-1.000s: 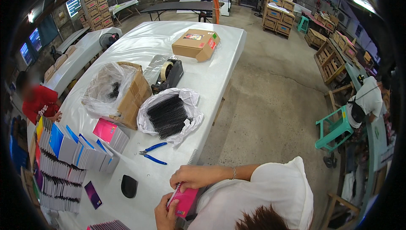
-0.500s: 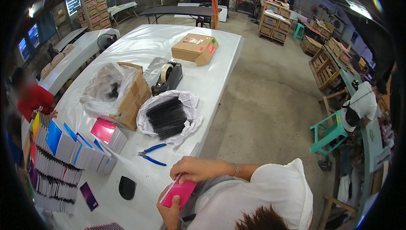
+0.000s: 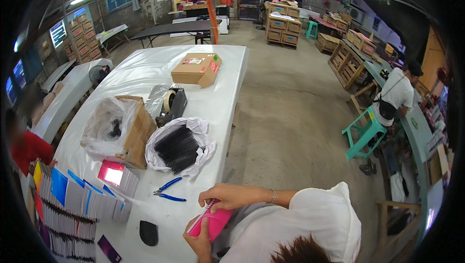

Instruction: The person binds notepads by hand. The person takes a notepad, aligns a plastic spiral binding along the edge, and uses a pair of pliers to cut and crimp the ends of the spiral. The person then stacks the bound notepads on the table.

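Note:
A pink-covered notebook [image 3: 219, 222] is tilted in front of me at the table's near edge, a row of holes along its left side. My left hand [image 3: 199, 242] is closed around its lower end, thumb across the cover. At the upper corner my right hand [image 3: 230, 196] pinches the spiral binding coil, whose free end [image 3: 229, 175] sticks out past the hand. Left of my hands lie blue-handled cutting pliers [image 3: 169, 190] and a small black rounded piece [image 3: 148, 233]. Beyond the pliers, crumpled white wrapping [image 3: 207, 149] holds many black spiral coils [image 3: 177, 149].
Stacks of notebooks [image 3: 68, 234] crowd the near left, beside a pink-topped stack [image 3: 116, 176]. A plastic-lined carton [image 3: 138, 132], a tape dispenser [image 3: 175, 105] and a brown box [image 3: 196, 68] stand farther along. A person in red is at left; another sits on a green stool [image 3: 363, 135] at right.
The view has shifted, so the table sits lower and more to the left. Both hands keep hold of the notebook and coil; the notebook is turned a little and its cover looks bent.

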### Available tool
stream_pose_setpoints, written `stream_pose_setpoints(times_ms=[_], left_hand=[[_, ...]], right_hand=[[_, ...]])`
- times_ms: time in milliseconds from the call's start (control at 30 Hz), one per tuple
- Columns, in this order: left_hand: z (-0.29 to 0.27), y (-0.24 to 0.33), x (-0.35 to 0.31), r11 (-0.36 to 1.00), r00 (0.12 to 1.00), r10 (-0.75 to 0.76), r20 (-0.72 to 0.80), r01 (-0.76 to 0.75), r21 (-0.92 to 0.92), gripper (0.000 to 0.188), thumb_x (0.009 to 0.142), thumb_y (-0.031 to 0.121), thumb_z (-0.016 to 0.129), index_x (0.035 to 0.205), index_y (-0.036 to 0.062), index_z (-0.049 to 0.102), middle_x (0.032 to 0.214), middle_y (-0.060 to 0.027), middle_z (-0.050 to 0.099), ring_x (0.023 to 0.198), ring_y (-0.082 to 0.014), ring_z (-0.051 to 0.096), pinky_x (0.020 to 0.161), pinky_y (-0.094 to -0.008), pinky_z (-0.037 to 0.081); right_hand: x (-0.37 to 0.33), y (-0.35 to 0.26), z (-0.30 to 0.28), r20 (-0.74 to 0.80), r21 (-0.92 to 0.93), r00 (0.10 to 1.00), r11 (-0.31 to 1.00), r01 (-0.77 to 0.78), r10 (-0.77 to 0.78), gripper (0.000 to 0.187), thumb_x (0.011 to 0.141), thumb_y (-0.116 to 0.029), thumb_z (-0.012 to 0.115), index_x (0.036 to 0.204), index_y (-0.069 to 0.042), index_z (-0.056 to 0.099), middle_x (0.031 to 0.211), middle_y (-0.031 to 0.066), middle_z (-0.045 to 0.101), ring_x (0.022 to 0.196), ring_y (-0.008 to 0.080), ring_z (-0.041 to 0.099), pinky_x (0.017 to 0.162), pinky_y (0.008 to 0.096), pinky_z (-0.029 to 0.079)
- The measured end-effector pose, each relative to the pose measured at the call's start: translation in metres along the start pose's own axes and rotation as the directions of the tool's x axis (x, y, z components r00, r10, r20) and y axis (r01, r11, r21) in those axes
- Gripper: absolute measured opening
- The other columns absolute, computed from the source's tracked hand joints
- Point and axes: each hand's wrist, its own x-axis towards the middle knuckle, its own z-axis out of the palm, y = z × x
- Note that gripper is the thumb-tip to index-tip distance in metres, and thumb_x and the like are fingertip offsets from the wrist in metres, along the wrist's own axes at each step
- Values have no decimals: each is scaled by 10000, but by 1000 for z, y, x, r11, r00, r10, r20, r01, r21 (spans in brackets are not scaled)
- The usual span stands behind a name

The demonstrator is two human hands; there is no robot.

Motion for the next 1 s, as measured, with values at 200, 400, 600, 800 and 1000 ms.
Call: stream_pose_setpoints(times_ms=[200,400,600,800,1000], left_hand=[[5,3,-3,999,996,-4,88,8,-48,233,908,104,764,1018,-97,724,890,-106,724,775,-147,648,732,-296,546],[8,-9,-2,995,984,87,158,-94,36,236,901,104,763,1016,-99,729,861,-118,732,765,-155,652,725,-306,543],[12,-9,-7,997,973,-36,226,18,81,231,926,146,751,1009,-68,721,839,-72,702,727,-114,619,659,-278,514],[16,-28,-4,1000,962,-17,273,10,28,227,937,140,735,1043,-59,711,884,-67,676,789,-123,611,696,-280,513],[22,-20,-5,997,957,73,282,-74,-8,262,985,152,689,1181,-12,746,928,-43,725,668,-77,557,527,-228,442]], right_hand=[[-17,-9,-1,-27,38,998,998,-49,50,190,875,-38,710,1015,12,591,850,168,664,810,314,641,732,413,477],[-37,3,12,-128,-29,991,999,27,-30,179,909,-100,688,1002,21,595,874,157,655,816,330,628,736,407,473],[-52,7,19,-131,-229,990,973,19,-50,181,915,-128,673,1013,13,618,914,146,641,860,335,633,766,415,478],[-63,-3,14,-186,-21,979,995,-93,87,203,874,-130,699,1019,-2,637,915,153,645,906,333,652,795,433,495],[-57,22,27,-209,-192,976,981,26,-67,203,845,-55,713,999,9,597,894,135,621,860,327,628,777,423,487]])
